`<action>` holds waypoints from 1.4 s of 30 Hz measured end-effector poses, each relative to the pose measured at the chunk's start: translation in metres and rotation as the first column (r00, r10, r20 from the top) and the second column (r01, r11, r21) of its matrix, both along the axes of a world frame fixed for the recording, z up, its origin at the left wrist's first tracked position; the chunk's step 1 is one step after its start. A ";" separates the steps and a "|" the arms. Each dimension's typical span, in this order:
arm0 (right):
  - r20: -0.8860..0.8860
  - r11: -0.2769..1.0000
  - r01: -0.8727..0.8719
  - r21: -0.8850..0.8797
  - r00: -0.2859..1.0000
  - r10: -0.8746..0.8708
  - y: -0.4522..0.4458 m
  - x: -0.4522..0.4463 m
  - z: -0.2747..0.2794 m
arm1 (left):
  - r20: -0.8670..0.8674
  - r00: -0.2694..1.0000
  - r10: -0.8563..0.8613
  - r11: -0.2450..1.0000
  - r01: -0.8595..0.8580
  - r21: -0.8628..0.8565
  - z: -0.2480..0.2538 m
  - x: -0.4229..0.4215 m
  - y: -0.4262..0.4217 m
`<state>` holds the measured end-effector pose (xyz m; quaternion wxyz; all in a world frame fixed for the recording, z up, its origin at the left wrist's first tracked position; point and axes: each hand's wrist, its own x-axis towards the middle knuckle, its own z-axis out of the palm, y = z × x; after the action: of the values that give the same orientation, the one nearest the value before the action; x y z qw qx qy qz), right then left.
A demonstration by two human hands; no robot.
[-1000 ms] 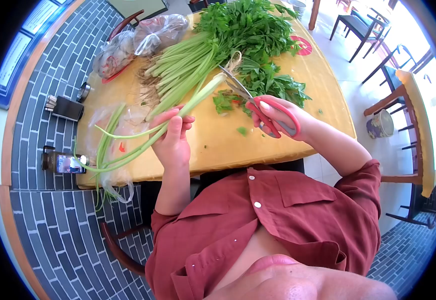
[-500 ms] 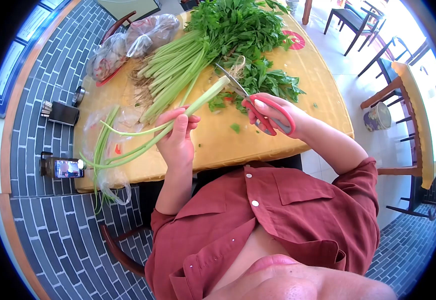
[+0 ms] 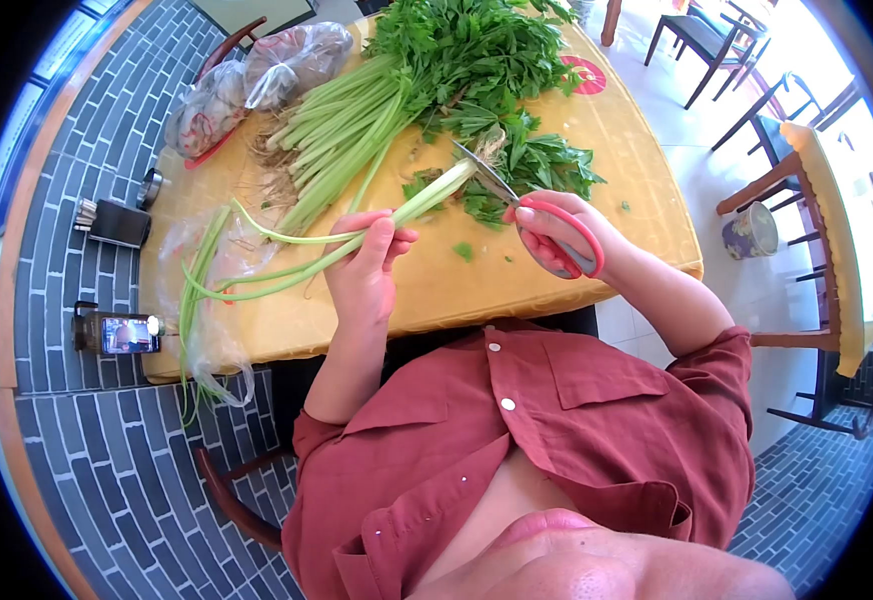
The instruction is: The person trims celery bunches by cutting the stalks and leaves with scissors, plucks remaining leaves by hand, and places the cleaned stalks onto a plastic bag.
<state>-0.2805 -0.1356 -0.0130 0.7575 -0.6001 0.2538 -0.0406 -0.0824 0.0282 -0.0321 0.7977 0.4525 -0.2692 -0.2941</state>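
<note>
My left hand (image 3: 362,270) is closed around a celery stalk (image 3: 435,197), thumb on top, with its root end (image 3: 492,148) pointing away from me. Thin stems of it trail to the left. In my right hand (image 3: 555,225) are red-handled scissors (image 3: 595,258), fingers through the loops. Their metal blades (image 3: 492,173) lie across the stalk close beside its roots; whether they have cut through cannot be seen. Beyond both hands lies a heap of celery, with pale stems (image 3: 342,140) to the left and leaves (image 3: 467,50) to the right. Loose leafy tops (image 3: 552,165) lie near the scissors.
Filled plastic bags (image 3: 297,60) sit at the table's far left. A clear plastic bag (image 3: 232,365) lies at the near left, close to a phone (image 3: 130,334) and a black holder (image 3: 119,223). Leaf scraps (image 3: 464,250) dot the yellow tablecloth (image 3: 437,290). Chairs (image 3: 712,50) stand to the right.
The scissors have shifted slightly right, their handles have come closer together, and the blades now cross the stalk near its roots. My left hand has moved slightly right with the celery stalk.
</note>
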 end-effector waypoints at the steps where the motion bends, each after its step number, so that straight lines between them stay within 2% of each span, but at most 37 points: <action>1: 0.003 1.000 0.005 0.013 1.000 -0.005 0.000 -0.001 -0.001 | -0.010 1.000 -0.001 1.000 0.001 0.008 -0.001 -0.001 -0.001; 11: 0.061 0.983 0.118 0.139 0.990 -0.127 0.003 -0.005 -0.008 | -0.065 0.998 0.014 1.000 -0.014 -0.001 -0.001 -0.001 -0.007; 14: 0.069 0.977 0.113 0.180 0.989 -0.127 0.003 -0.007 -0.007 | -0.065 0.998 0.012 1.000 -0.012 -0.002 0.001 -0.003 -0.007; 20: 0.195 0.925 0.038 0.379 0.974 -0.120 0.000 -0.013 -0.010 | -0.062 0.998 0.009 1.000 -0.010 -0.022 0.003 -0.004 -0.007; 23: 0.228 0.923 -0.020 0.384 0.971 -0.073 -0.002 -0.016 -0.014 | -0.055 0.998 0.003 1.000 -0.004 -0.026 0.004 -0.004 -0.009; 26: 0.317 0.801 -0.145 0.580 0.947 -0.058 -0.010 -0.017 -0.028 | -0.054 0.998 -0.020 0.999 0.018 -0.039 0.003 -0.002 -0.009; 29: 0.424 0.621 -0.273 0.735 0.899 -0.108 -0.010 -0.017 -0.035 | -0.066 0.997 -0.034 0.998 0.030 -0.059 0.004 -0.003 -0.010; 30: 0.425 0.630 -0.278 0.725 0.900 -0.092 -0.008 -0.017 -0.033 | -0.064 0.997 -0.031 0.998 0.027 -0.062 0.003 -0.003 -0.010; 33: 0.383 0.798 -0.162 0.581 0.919 -0.093 0.000 -0.013 -0.027 | -0.043 0.999 -0.023 0.998 0.021 -0.065 0.001 -0.001 -0.009; 37: 0.384 0.850 -0.124 0.512 0.918 -0.097 0.002 -0.011 -0.020 | 0.011 0.998 -0.056 0.994 0.056 -0.092 0.005 -0.001 -0.008; 42: 0.307 0.954 -0.081 0.289 0.952 -0.013 0.002 -0.012 -0.010 | 0.008 0.999 -0.042 0.995 0.043 -0.092 0.004 0.000 -0.006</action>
<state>-0.2924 -0.1337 -0.0227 0.8700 -0.4697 0.1264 -0.0808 -0.0827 0.0219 -0.0282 0.8105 0.4103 -0.2943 -0.2971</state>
